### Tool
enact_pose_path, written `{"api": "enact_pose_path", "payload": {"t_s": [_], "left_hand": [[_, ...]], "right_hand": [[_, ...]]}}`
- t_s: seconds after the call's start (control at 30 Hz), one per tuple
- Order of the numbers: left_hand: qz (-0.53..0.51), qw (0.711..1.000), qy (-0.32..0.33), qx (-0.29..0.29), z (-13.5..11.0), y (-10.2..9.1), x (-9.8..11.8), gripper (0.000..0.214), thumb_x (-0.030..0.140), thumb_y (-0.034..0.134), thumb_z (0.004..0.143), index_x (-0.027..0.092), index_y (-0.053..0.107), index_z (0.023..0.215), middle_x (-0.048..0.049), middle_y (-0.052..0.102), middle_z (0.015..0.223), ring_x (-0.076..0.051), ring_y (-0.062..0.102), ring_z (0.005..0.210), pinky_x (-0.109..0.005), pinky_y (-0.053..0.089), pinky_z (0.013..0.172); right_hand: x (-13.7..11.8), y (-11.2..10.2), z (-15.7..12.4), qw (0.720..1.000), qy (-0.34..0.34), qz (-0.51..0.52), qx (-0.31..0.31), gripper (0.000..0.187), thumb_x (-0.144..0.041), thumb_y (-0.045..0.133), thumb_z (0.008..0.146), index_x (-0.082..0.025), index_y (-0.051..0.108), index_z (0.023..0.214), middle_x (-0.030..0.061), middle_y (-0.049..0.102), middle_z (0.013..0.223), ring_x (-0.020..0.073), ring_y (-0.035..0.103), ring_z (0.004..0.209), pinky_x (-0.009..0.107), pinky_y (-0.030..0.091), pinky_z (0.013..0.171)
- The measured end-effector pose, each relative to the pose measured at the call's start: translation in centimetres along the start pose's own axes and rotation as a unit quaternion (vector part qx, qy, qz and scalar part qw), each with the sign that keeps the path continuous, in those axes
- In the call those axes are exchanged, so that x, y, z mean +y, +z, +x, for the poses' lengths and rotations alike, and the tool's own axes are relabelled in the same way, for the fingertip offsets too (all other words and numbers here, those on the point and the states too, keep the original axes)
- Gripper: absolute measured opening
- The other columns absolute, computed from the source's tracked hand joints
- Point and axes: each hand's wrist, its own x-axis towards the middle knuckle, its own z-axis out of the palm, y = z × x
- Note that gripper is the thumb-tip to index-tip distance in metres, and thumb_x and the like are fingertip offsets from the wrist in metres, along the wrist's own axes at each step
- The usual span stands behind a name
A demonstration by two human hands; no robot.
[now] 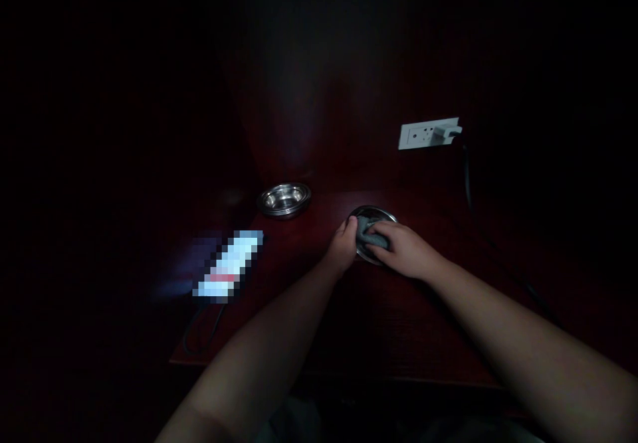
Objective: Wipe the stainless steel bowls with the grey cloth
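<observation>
My left hand grips the left rim of a shiny metal bowl, its thumb up on the edge. Inside the bowl lies a bunched grey cloth. My right hand is closed on that cloth, pressing it against the inner surface. The fingers under the left side of the bowl are hidden. Farther back and to the left, a small stack of similar metal bowls stands upright, apart from both hands.
A lit phone, its screen blurred out, lies left on the dark red table, with a thin cable by it. On the back wall is a white socket plate with a plug; its black cord runs down right. Surroundings are very dark.
</observation>
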Motion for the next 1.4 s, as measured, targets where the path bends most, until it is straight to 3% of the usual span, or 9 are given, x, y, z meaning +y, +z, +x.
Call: {"api": "enact_pose_path", "payload": {"t_s": [0.17, 0.23, 0.4, 0.6, 0.93, 1.1, 1.23, 1.4], "left_hand": [[0.012, 0.998, -0.058, -0.014, -0.7, 0.3, -0.1, 0.048, 0.06, 0.049, 0.086, 0.024, 0.062, 0.115, -0.005, 0.071, 0.092, -0.022, 0.067, 0.08, -0.037, 0.054, 0.072], [-0.012, 0.995, -0.075, -0.058, -0.8, 0.4, -0.1, 0.054, 0.065, 0.046, 0.086, 0.022, 0.063, 0.115, -0.0069, 0.072, 0.093, -0.023, 0.068, 0.084, -0.037, 0.054, 0.075], [-0.064, 0.966, -0.096, -0.233, -1.1, 0.2, -0.3, 0.064, 0.072, 0.043, 0.083, 0.018, 0.069, 0.105, -0.0127, 0.072, 0.099, -0.03, 0.066, 0.101, -0.045, 0.05, 0.09], [-0.086, 0.949, -0.127, -0.276, -1.6, -0.3, 0.1, 0.061, 0.07, 0.045, 0.082, 0.02, 0.067, 0.109, -0.0141, 0.07, 0.111, -0.033, 0.061, 0.112, -0.051, 0.045, 0.097], [-0.097, 0.946, -0.145, -0.272, -1.9, -0.2, 0.0, 0.053, 0.065, 0.058, 0.078, 0.02, 0.066, 0.104, -0.014, 0.07, 0.109, -0.033, 0.061, 0.109, -0.051, 0.048, 0.091], [-0.086, 0.959, -0.115, -0.244, -1.8, 0.3, -0.2, 0.052, 0.06, 0.067, 0.071, 0.02, 0.064, 0.104, -0.013, 0.068, 0.109, -0.033, 0.062, 0.107, -0.052, 0.05, 0.087], [-0.088, 0.966, -0.101, -0.222, -1.9, 0.6, -0.2, 0.056, 0.057, 0.069, 0.067, 0.022, 0.06, 0.109, -0.0112, 0.066, 0.11, -0.031, 0.062, 0.102, -0.051, 0.053, 0.082], [-0.074, 0.981, -0.058, -0.171, -2.1, 0.7, -0.2, 0.056, 0.032, 0.07, 0.064, 0.029, 0.052, 0.117, -0.005, 0.062, 0.112, -0.025, 0.062, 0.095, -0.045, 0.056, 0.073]], "right_hand": [[-0.5, -0.1, 0.0, 0.998, -0.057, 0.029, -0.02, 0.005, -0.023, 0.056, 0.085, -0.019, 0.056, 0.082, 0.0068, 0.063, 0.086, 0.0212, 0.058, 0.082, 0.038, 0.047, 0.078], [-0.7, -0.1, -0.1, 0.997, -0.07, 0.044, -0.011, 0.001, -0.02, 0.056, 0.084, -0.02, 0.055, 0.084, 0.0064, 0.063, 0.087, 0.0209, 0.057, 0.083, 0.038, 0.047, 0.078], [-1.0, -0.1, -0.2, 0.994, -0.063, 0.079, 0.044, 0.011, -0.019, 0.058, 0.082, -0.02, 0.054, 0.093, 0.0068, 0.063, 0.093, 0.0217, 0.059, 0.087, 0.038, 0.048, 0.081], [-1.5, -0.2, -0.2, 0.986, -0.031, 0.092, 0.133, 0.022, -0.023, 0.062, 0.08, -0.021, 0.054, 0.1, 0.0071, 0.064, 0.096, 0.0246, 0.061, 0.091, 0.042, 0.049, 0.084], [-0.8, 0.2, -0.1, 0.986, -0.017, 0.022, 0.162, 0.017, -0.019, 0.057, 0.082, -0.022, 0.05, 0.097, 0.01, 0.062, 0.098, 0.0266, 0.059, 0.093, 0.043, 0.049, 0.08], [-0.3, 0.1, 0.1, 0.987, 0.015, -0.006, 0.159, 0.012, -0.018, 0.055, 0.082, -0.022, 0.048, 0.091, 0.0101, 0.06, 0.095, 0.0268, 0.059, 0.09, 0.042, 0.049, 0.077], [0.1, 0.3, 0.3, 0.99, 0.037, -0.049, 0.125, 0.014, -0.014, 0.051, 0.081, -0.021, 0.05, 0.093, 0.0108, 0.06, 0.096, 0.0266, 0.059, 0.09, 0.039, 0.049, 0.078], [0.5, 0.1, 0.6, 0.991, 0.075, -0.093, 0.058, 0.014, -0.012, 0.048, 0.082, -0.019, 0.054, 0.092, 0.0113, 0.063, 0.095, 0.0249, 0.059, 0.089, 0.035, 0.047, 0.078]]}}
